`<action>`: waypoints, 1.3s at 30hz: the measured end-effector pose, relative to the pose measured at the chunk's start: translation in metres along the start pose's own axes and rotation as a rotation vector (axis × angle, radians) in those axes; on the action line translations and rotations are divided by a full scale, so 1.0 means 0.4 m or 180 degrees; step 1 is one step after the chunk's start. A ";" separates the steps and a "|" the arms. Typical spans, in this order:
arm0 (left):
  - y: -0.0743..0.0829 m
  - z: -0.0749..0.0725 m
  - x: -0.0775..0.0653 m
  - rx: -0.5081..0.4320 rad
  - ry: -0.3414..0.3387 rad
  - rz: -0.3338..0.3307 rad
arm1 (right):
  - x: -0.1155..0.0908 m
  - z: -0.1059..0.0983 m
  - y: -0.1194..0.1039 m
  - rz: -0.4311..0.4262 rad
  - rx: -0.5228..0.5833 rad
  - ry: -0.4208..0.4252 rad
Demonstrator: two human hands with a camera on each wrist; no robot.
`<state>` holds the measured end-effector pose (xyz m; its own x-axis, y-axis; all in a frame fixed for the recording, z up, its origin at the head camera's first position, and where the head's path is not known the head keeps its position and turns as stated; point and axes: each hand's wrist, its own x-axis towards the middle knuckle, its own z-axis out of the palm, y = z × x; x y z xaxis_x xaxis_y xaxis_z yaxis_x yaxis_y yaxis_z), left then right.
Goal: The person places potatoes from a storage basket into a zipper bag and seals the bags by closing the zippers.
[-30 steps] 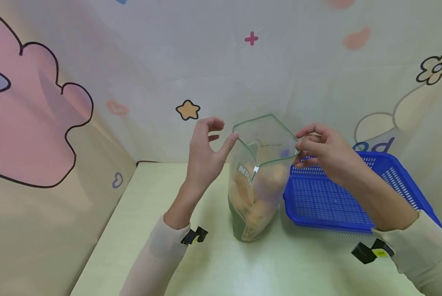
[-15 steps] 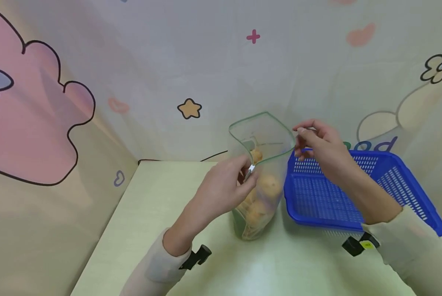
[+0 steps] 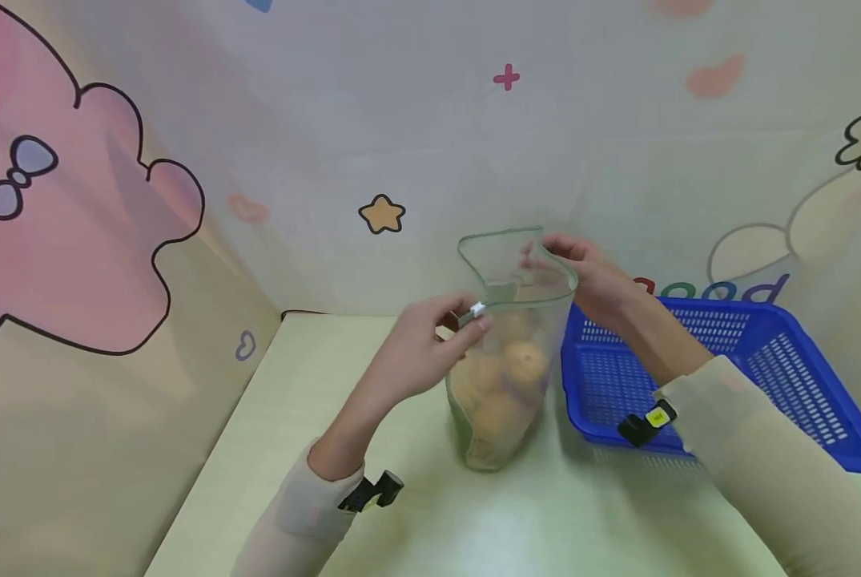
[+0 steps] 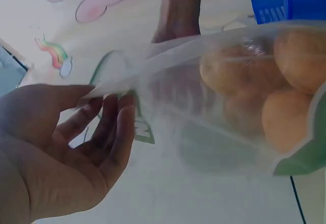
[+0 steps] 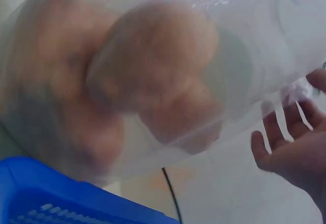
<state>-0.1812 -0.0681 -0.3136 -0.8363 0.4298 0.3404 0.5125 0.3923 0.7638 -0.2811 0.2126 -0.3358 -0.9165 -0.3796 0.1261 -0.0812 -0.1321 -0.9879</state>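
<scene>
A translucent zip bag (image 3: 517, 328) with a green-edged mouth stands upright on the table in the head view, its mouth spread apart. Several round tan things that look like potatoes (image 4: 288, 119) fill its lower part. My left hand (image 3: 430, 344) pinches the bag's near left corner between thumb and fingertips, at the white zip slider (image 3: 478, 309). My right hand (image 3: 589, 276) is at the back right of the mouth, its fingers loosely bent and partly seen through the film. In the right wrist view, the fingers (image 5: 277, 132) lie along the bag's edge.
A blue plastic basket (image 3: 690, 441) with slotted walls stands right of the bag, under my right forearm. Behind the pale table (image 3: 329, 353) hangs a printed cloth backdrop (image 3: 430, 144) with cartoon figures.
My left hand has come down from the mouth's left side to pinch the slider corner. My right hand has moved left, behind the bag's rim, and the mouth has changed shape.
</scene>
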 end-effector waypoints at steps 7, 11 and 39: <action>-0.064 -0.135 0.025 -0.1032 0.0941 -0.0308 | -0.084 0.004 -0.080 -0.0703 -0.0437 0.0025; -0.128 -0.181 0.039 -0.1544 0.1212 -0.0232 | -0.158 0.033 -0.106 -0.0958 -0.1008 -0.0083; -0.207 -0.094 0.033 -0.1362 0.1018 0.0278 | -0.063 0.405 -0.178 -0.1606 -0.4797 -0.0198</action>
<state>-0.2418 -0.1253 -0.3517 -0.8458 0.1507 0.5117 0.5136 -0.0290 0.8575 -0.1887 0.0834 -0.2539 -0.6631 -0.6196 0.4200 -0.6899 0.7236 -0.0217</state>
